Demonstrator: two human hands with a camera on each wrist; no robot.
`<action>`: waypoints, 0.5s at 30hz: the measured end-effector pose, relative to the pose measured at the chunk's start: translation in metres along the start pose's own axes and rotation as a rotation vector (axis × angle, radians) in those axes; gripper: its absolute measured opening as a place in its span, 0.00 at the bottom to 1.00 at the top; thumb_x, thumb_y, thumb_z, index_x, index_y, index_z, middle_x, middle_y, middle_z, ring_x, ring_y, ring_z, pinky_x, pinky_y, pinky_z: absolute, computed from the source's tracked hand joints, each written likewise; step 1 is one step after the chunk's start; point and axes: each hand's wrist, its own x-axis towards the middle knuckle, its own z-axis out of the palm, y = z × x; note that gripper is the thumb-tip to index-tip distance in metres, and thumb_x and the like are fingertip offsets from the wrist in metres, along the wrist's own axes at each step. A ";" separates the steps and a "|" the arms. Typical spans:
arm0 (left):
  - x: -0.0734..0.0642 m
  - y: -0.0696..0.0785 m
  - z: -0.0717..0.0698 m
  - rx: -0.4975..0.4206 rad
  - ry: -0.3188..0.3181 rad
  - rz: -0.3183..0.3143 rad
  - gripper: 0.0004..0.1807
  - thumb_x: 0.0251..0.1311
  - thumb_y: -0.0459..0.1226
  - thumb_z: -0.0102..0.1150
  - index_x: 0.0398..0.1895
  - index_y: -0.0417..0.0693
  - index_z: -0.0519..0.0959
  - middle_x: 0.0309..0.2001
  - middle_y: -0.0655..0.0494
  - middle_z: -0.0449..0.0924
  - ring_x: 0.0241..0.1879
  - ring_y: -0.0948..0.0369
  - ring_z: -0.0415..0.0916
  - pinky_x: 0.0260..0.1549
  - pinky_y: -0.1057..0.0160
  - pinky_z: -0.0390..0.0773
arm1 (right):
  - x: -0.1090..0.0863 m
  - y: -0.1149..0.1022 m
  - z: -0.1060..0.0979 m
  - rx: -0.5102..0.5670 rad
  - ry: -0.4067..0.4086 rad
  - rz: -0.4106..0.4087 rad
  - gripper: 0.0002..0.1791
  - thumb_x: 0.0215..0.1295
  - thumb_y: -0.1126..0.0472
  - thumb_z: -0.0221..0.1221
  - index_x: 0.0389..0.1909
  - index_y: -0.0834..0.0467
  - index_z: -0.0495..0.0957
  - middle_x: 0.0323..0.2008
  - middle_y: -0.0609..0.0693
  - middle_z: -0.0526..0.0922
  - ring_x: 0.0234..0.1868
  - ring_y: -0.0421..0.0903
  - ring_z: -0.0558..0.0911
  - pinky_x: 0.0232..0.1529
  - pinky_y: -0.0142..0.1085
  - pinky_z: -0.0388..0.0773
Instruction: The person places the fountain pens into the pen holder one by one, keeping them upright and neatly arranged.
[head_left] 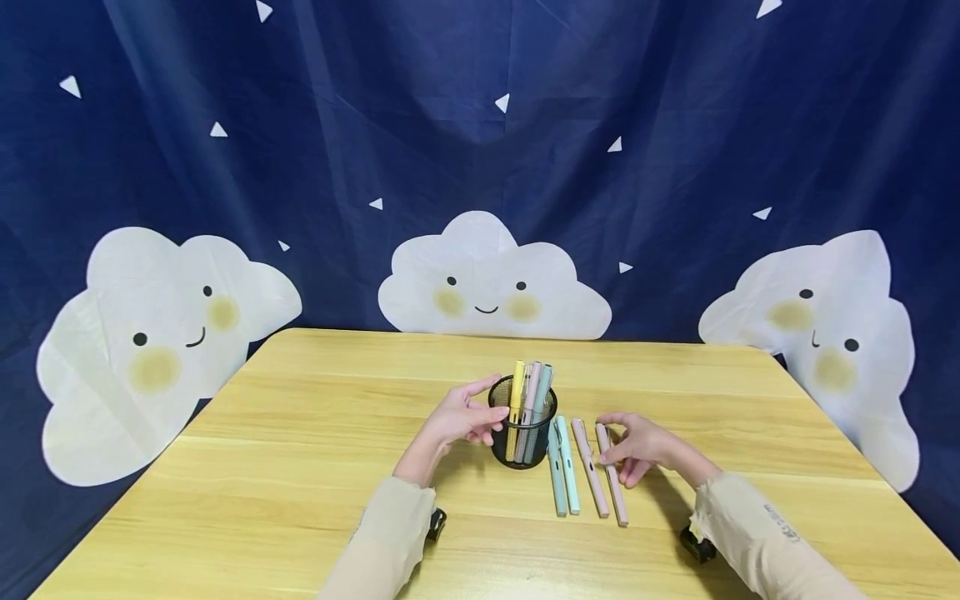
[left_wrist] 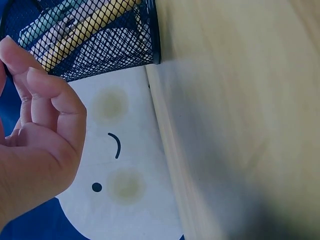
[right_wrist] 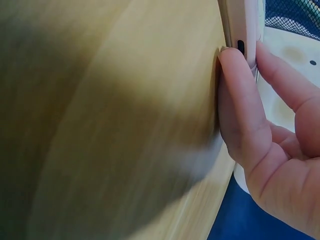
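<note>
Lilac pen pinched on the right, black mesh cup held on the left

The pen lies on the wooden table, farthest right of four laid side by side. The right hand has its far half between thumb and fingers, drawn in to little more than the barrel's thickness; the near half juts free. Left of it lie a second lilac pen, a mint pen and a grey-teal pen, the last just beside the cup.

The barrel looks like smooth, rigid plastic: probably light, hardly fragile, but apt to twist if pinched at a single spot. The far-half hold seems sound, though the near end would likely dip; a pinch closer to the middle should balance better.

The cup stands upright, bearing a yellow pen, a lilac one and a greyish-teal one. The left hand grips its left side, thumb on the near side, index finger by the far rim, the two spread across part of its width. Its thin mesh appears stiff yet light, so a knock could tip it; the rim is likely the firmest hold.
</note>
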 end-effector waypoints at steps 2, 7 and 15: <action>0.000 0.000 0.000 0.002 0.001 0.000 0.39 0.53 0.33 0.60 0.68 0.45 0.52 0.22 0.50 0.78 0.12 0.65 0.71 0.11 0.73 0.68 | 0.000 -0.001 0.001 -0.001 0.008 0.004 0.42 0.52 0.71 0.61 0.64 0.70 0.46 0.20 0.61 0.76 0.12 0.44 0.75 0.18 0.39 0.78; 0.000 -0.001 0.000 -0.002 0.000 -0.004 0.40 0.53 0.33 0.60 0.68 0.45 0.52 0.21 0.50 0.78 0.11 0.65 0.71 0.11 0.73 0.67 | 0.000 0.000 0.002 0.006 0.024 0.010 0.42 0.51 0.74 0.60 0.64 0.70 0.47 0.19 0.61 0.77 0.11 0.44 0.75 0.17 0.39 0.78; 0.001 -0.002 0.000 -0.015 -0.001 -0.001 0.39 0.54 0.32 0.59 0.68 0.45 0.52 0.21 0.50 0.78 0.11 0.65 0.71 0.10 0.74 0.67 | 0.001 -0.001 0.004 -0.026 0.053 0.013 0.42 0.46 0.75 0.58 0.63 0.70 0.49 0.17 0.61 0.77 0.11 0.45 0.75 0.17 0.39 0.78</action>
